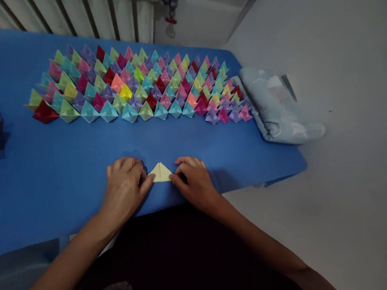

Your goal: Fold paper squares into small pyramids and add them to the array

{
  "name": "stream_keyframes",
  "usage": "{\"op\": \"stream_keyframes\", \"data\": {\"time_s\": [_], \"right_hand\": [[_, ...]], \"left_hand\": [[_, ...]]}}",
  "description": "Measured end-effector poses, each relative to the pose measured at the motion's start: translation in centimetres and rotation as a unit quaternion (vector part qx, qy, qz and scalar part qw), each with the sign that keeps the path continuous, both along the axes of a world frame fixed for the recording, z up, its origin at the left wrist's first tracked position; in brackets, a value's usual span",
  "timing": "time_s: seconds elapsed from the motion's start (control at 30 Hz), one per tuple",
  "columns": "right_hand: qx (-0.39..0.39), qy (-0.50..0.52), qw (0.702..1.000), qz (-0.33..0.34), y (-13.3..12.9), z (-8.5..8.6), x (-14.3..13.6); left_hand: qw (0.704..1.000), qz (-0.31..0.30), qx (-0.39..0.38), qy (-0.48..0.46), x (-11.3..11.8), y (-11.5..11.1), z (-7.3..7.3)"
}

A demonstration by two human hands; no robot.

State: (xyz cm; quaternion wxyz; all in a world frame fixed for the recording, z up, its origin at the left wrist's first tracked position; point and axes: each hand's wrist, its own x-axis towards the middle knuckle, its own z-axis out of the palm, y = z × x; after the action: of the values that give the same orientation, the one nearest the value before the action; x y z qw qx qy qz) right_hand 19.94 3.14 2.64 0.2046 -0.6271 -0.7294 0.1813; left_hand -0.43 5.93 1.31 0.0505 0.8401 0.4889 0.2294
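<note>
A pale yellow folded paper triangle (160,172) is held between my hands over the near edge of the blue table, its point facing away from me. My left hand (124,183) pinches its left corner, with the thumb on the front and the fingers curled behind. At the right corner, my right hand (195,179) grips the paper in the same way between thumb and curled fingers. A vertical crease or slit runs down the triangle's middle. Beyond my hands, many small folded paper boats (129,112) in mixed colours stand in close rows.
The blue table (80,174) carries a folded grey-blue patterned cloth (275,105) at its right end. Behind it are a white radiator (75,19) and a valve with a red handle (171,20). A pixelated patch covers something at the far left.
</note>
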Motion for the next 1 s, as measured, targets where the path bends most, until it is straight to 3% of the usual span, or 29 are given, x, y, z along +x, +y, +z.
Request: {"op": "stream_keyframes", "data": {"time_s": [0.13, 0.37, 0.63, 0.73, 0.83, 1.0], "right_hand": [[0.012, 0.002, 1.000, 0.003, 0.1, 0.0, 0.0], [0.023, 0.005, 1.000, 0.006, -0.1, -0.2, 0.0], [0.051, 0.002, 0.999, -0.002, 0.5, -0.2, 0.8], [0.096, -0.027, 0.990, 0.097, 0.5, 0.5, 0.6], [0.094, -0.051, 0.971, 0.213, 0.4, 0.9, 0.2], [0.047, -0.110, 0.967, 0.226, 0.7, 0.5, 0.2]], "left_hand": [[0.998, -0.026, 0.061, 0.006, 0.3, -0.4, 0.5], [0.979, -0.149, 0.132, 0.035, 0.5, -0.6, 0.7], [0.977, -0.157, 0.140, 0.044, 0.4, -0.9, 0.8], [0.977, -0.158, 0.138, 0.046, 0.3, -1.1, 0.7], [0.980, -0.151, 0.121, 0.034, 0.4, -1.3, 0.6], [0.981, -0.148, 0.120, 0.042, 0.3, -1.6, 0.4]]}}
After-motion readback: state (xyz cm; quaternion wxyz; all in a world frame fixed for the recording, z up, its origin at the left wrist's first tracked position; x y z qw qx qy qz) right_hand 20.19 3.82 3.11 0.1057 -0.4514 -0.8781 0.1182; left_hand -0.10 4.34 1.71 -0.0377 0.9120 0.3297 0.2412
